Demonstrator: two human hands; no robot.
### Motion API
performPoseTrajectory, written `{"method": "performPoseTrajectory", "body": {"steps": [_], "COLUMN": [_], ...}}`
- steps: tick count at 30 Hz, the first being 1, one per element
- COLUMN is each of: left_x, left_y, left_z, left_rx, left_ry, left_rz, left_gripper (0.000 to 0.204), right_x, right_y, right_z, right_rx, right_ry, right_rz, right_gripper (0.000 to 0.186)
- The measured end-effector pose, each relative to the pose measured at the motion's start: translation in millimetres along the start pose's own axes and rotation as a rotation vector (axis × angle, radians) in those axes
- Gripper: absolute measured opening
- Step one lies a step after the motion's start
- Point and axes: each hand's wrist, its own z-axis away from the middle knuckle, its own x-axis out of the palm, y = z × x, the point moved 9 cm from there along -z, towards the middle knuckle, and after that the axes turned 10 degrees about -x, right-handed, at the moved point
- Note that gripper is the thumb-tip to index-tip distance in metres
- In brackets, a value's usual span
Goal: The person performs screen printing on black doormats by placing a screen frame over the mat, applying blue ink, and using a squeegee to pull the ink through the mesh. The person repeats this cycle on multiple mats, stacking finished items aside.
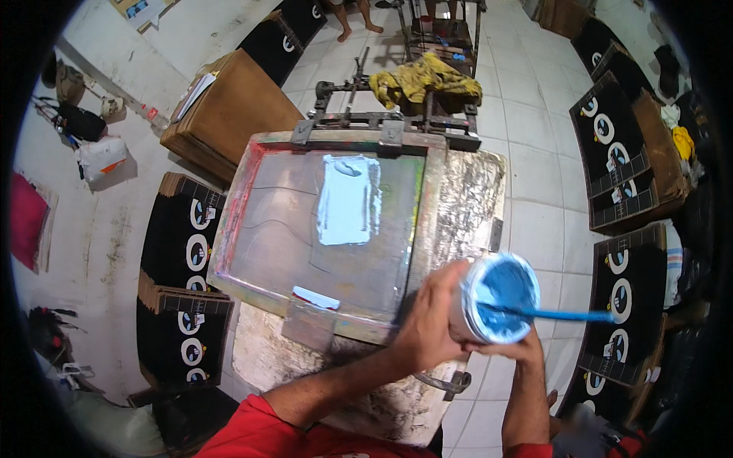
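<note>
My left hand [426, 320] grips the side of a white pot [495, 298] full of blue ink, held over the table's right front corner. My right hand [521, 351] is on the pot's lower edge, under it. A blue-coated stick [561, 314] lies in the ink and juts out to the right, with no hand on it. To the left lies a screen-printing frame [229, 229] flat on the worn table [473, 191]. A pale blue-white patch of ink [348, 200] sits on its mesh. A squeegee [313, 299] rests at the frame's near edge.
Stacks of black pieces printed with white round designs stand left [187, 237] and right [611, 145] of the table. A brown cardboard stack [229, 107] is at the back left. A yellow rag [424, 76] lies on the metal press arm. Another person's bare feet [355, 27] show at the top.
</note>
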Motion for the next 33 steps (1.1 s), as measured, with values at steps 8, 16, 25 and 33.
{"method": "performPoseTrajectory", "body": {"steps": [8, 16, 25, 33], "left_x": [55, -61, -64, -65], "left_y": [-62, -210, -211, -207], "left_z": [180, 292, 306, 306], "left_rx": [-0.049, -0.990, -1.331, -1.218], "left_ry": [-0.060, 0.142, 0.228, 0.326], "left_rz": [-0.333, -0.760, -0.557, -0.489], "left_gripper": [0.051, 0.094, 0.049, 0.048], "right_x": [-114, -63, 32, 66], "right_y": [216, 442, 569, 624], "right_z": [160, 104, 3, 30], "right_rx": [0.370, 0.184, -0.033, 0.450], "right_ry": [0.363, 0.455, 0.316, 0.469], "right_rz": [0.087, 0.359, 0.367, 0.171], "right_gripper": [0.077, 0.097, 0.084, 0.061]}}
